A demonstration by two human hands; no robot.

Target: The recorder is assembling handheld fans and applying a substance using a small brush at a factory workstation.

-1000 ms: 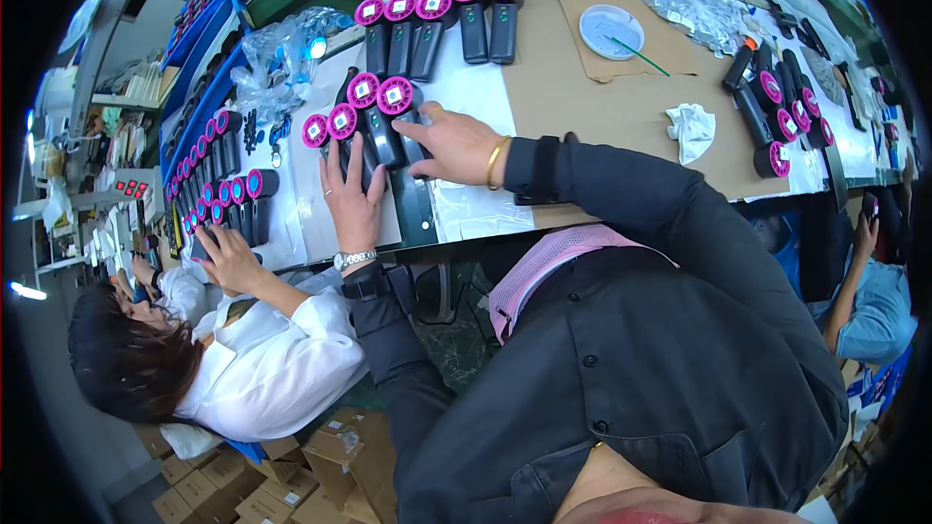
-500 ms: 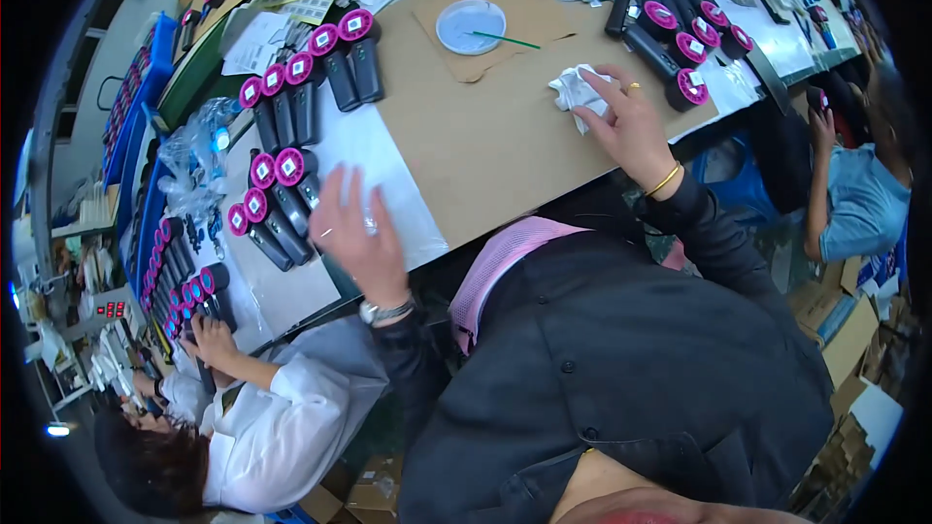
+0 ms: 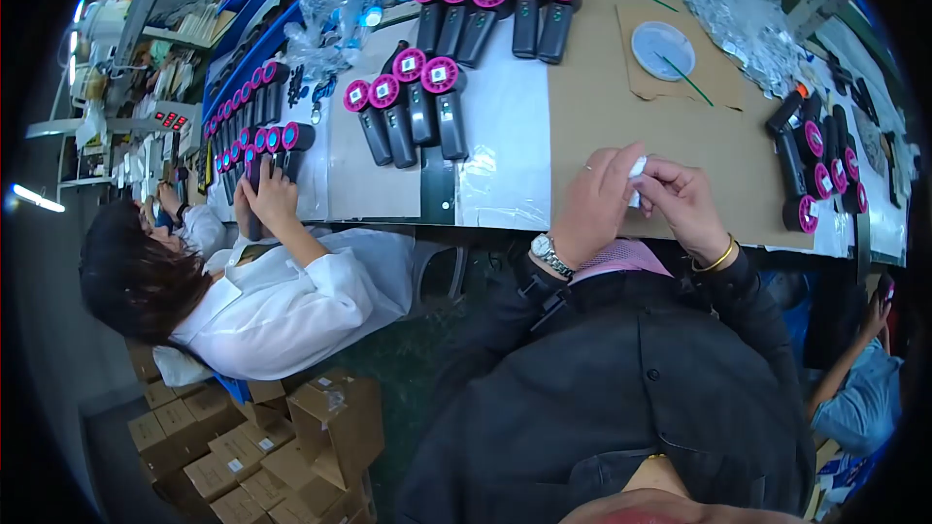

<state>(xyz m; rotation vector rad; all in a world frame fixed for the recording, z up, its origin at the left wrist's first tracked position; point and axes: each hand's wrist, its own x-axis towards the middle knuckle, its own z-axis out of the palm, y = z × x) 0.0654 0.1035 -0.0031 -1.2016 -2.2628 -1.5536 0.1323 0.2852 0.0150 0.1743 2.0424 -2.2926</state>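
Both hands meet over the near part of the brown cardboard sheet (image 3: 602, 87). Between them is a crumpled white tissue (image 3: 637, 175), mostly covered by fingers. My left hand (image 3: 594, 204), with a watch at the wrist, is closed on its left side. My right hand (image 3: 684, 202), wearing a gold bangle, pinches it from the right. Farther off lies a round pale dish (image 3: 663, 49) with a thin green stick (image 3: 687, 80) across it. To the left, dark handheld fans with pink round heads lie in groups, one fan (image 3: 449, 116) among the nearest.
More pink-headed fans (image 3: 814, 141) lie at the table's right end. Clear plastic bags (image 3: 733, 24) are heaped at the back. A co-worker in a white shirt (image 3: 301, 301) handles a fan at left; another in blue (image 3: 859, 398) is at right. Cartons (image 3: 335, 417) stand on the floor.
My hands, apart before, have come together on the tissue. My right hand brought it nearer to me, and the view has turned toward the left.
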